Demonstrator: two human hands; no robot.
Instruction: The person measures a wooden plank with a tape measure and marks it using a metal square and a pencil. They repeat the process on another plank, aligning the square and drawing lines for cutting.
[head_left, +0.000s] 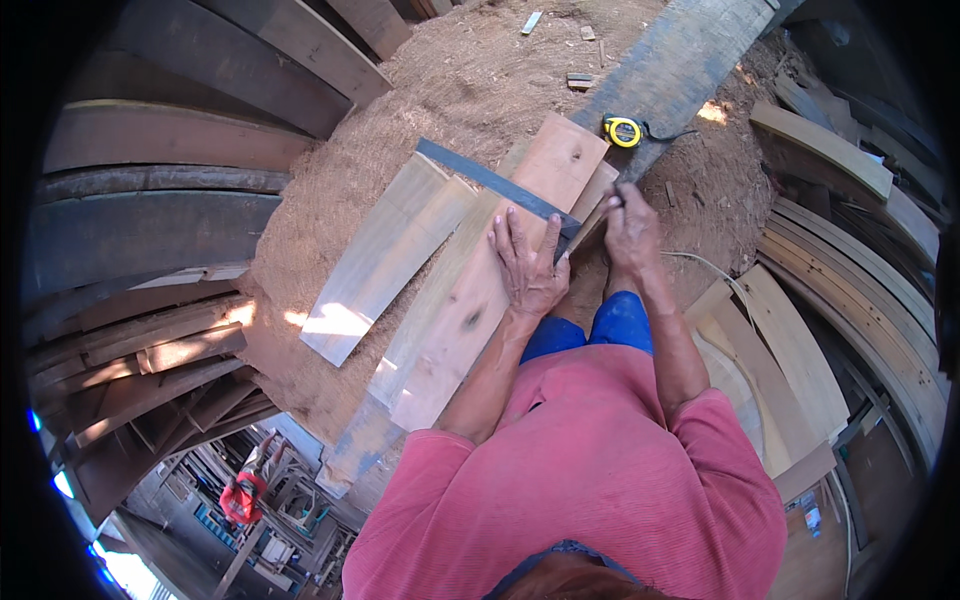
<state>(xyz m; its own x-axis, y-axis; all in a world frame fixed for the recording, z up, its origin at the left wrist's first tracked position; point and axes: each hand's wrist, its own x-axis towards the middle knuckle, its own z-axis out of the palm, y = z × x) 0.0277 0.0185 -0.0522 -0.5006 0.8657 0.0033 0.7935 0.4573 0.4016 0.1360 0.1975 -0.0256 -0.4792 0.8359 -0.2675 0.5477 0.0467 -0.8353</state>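
Note:
My left hand (527, 268) lies with fingers spread on a pinkish wooden board (470, 322). Its fingertips reach the lower edge of a dark try square (490, 181), whose long blade crosses the boards, and its thumb is beside the square's stock. To the right, my right hand (632, 232) is raised near the board's side, fingers curled in a pinch. A small dark thing shows at its fingertips, too small to make out. A paler plank (385, 255) lies to the left under the blade's far end.
A yellow tape measure (622, 131) sits on the long worn beam (680, 65) supporting the boards. Sawdust and shavings (450, 80) cover the ground. Planks (160, 235) are stacked at left, more timber (850, 290) at right. Another person in red (241, 497) is at the lower left.

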